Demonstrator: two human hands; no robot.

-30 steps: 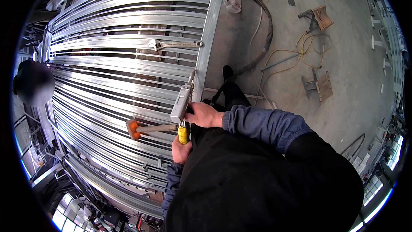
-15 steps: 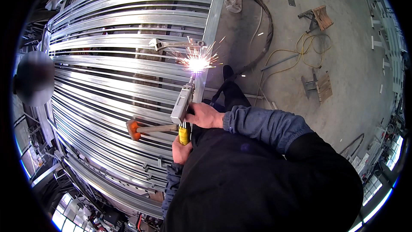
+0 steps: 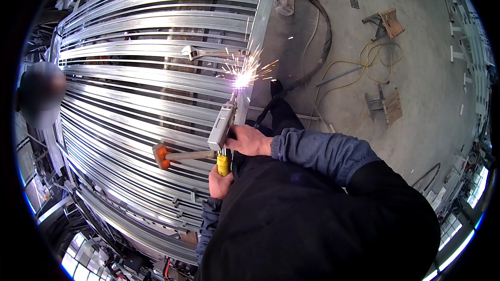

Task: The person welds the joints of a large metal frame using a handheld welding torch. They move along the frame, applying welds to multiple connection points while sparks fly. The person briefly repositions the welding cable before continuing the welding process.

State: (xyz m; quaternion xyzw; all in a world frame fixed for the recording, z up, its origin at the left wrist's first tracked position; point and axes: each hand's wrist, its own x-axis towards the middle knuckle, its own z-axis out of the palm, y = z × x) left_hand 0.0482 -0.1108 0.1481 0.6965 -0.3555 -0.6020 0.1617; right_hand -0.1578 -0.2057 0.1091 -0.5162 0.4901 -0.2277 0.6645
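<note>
My right hand (image 3: 250, 140) is closed round the grip of a grey, boxy welding gun (image 3: 221, 127). Its thin nozzle points away from me at a bright weld spot throwing sparks (image 3: 241, 80), where a flat bar meets the side rail of a metal frame (image 3: 135, 75). Below the gun, my left hand (image 3: 221, 182) is closed on a yellow-wrapped part (image 3: 224, 165) at the gun's rear; some of its fingers are hidden. Left of it, a mallet (image 3: 162, 156) with an orange-faced head lies across the bars, its wooden handle reaching toward the yellow wrap.
An adjustable wrench (image 3: 213, 53) rests on the bars just beyond the sparks. Right of the frame, a thick dark cable (image 3: 327, 31) curves over the concrete floor. Farther right are two small wooden-topped stools (image 3: 391, 22) and a yellow cord (image 3: 364, 54). Another person (image 3: 41, 93) is at the far left.
The sparks have changed shape and spread more toward the upper right. Both hands and the welding gun have hardly moved.
</note>
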